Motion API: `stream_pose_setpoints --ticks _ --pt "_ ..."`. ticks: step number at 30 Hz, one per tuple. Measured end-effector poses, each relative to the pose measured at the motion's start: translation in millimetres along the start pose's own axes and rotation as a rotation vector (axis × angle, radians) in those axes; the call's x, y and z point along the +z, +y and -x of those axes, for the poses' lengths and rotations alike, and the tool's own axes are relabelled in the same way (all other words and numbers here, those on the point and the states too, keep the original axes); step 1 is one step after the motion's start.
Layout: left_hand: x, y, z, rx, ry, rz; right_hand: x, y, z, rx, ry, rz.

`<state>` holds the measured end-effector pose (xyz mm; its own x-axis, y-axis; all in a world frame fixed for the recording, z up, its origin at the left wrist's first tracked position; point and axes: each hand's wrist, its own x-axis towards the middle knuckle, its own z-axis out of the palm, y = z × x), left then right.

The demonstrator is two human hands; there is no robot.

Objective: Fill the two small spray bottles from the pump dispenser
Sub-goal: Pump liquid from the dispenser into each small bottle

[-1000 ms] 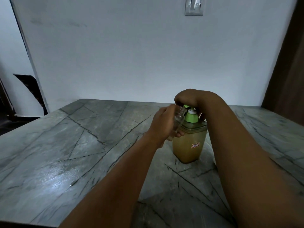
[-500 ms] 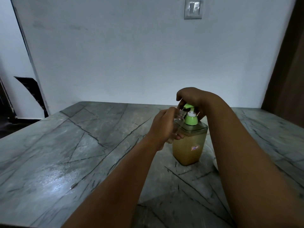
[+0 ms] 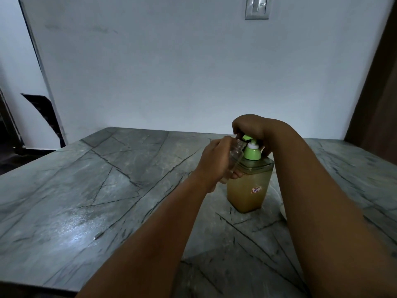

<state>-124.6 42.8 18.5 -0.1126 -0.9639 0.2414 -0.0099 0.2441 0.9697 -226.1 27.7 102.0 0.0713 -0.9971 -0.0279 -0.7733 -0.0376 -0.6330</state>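
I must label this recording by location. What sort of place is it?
Probably a room in a home, though this is not certain: a grey veined stone table against a plain white wall, a wall light switch, and a brown wooden door at the right.

Green-capped pump dispenser (image 3: pixel 249 186) (amber liquid inside) on grey, dark-veined table (image 3: pixel 86 190).

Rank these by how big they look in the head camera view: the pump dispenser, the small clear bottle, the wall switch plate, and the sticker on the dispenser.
1. pump dispenser
2. small clear bottle, partly hidden by the left hand
3. wall switch plate, cut off at the top and farther away, so this rank is unsure
4. sticker
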Motion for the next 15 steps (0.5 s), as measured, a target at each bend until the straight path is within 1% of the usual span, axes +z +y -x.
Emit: stream_pose_setpoints --ticks 3,6,11,15 --pt "-0.2 -0.7 -0.2 0.004 -0.004 0.004 -2.7 0.9 -1.0 0.008 0.020 -0.090" --pt "-0.8 -0.5 -1.0 0.009 -0.008 0.000 -3.6 2.6 -3.9 0.035 0.003 -0.111" --pt "-0.7 1.2 1.0 0.001 -0.007 -0.001 -1.3 0.8 -5.2 -0.018 0.013 0.003" --pt "0.1 2.4 2.3 0.008 0.002 0.001 2.0 2.4 -5.8 -0.005 -0.001 0.105"
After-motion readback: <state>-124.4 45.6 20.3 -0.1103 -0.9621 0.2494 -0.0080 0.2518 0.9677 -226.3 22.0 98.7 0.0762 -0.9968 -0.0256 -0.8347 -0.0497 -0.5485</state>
